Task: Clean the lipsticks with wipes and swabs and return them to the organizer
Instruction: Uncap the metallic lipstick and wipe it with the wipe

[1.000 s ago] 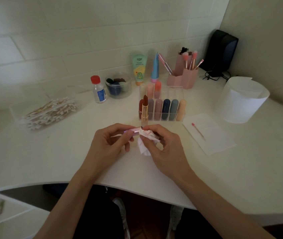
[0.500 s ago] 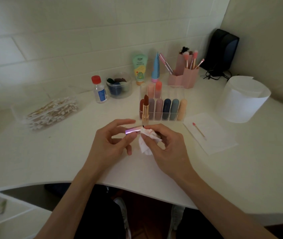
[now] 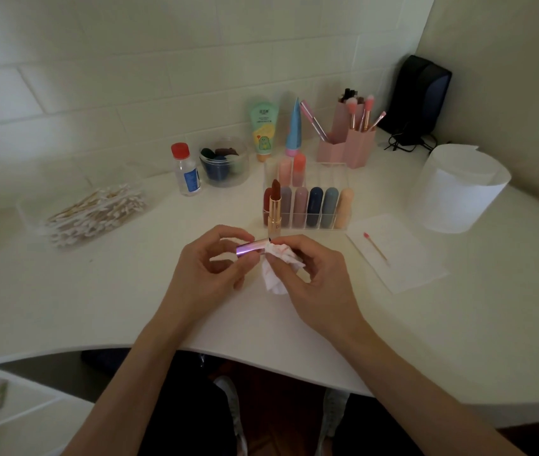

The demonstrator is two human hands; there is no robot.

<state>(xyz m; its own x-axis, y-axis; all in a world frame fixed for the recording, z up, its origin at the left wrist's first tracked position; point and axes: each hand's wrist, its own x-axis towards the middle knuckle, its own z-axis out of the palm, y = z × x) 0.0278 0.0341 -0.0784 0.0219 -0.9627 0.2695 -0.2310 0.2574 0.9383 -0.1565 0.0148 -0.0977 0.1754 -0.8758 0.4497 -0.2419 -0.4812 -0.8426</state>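
The white tabletop (image 3: 97, 307) carries everything. A white paper roll (image 3: 458, 192) stands near its right edge, and a black speaker (image 3: 416, 93) fills the back right corner. Near the left edge lies a clear box (image 3: 93, 212) heaped with cotton swabs. A paper sheet (image 3: 403, 258) lies right of centre. Behind the hands, the clear organizer (image 3: 333, 176) holds capped lipsticks (image 3: 314, 205) upright, six in the front row and two in the back.

The left hand (image 3: 205, 274) pinches the left end of a shiny pink tube (image 3: 250, 247) near the front edge. The tube's long axis runs left to right, tilted slightly up toward the right. The right hand (image 3: 317, 284) grips a crumpled, red-stained wipe (image 3: 278, 261) bunched over the tube's right end.

Along the back edge stand pink holders (image 3: 347, 146) with brushes, a jar (image 3: 223, 162) of dark sponges, a green tube (image 3: 263, 133) with a cartoon dinosaur and print too small to read, a blue tube (image 3: 293, 130), and a red-capped bottle (image 3: 187, 172) with an illegible blue label. An open brown lipstick (image 3: 275, 209) stands upright just before the organizer's left end. A pink-tipped swab (image 3: 375, 246) lies on the sheet.
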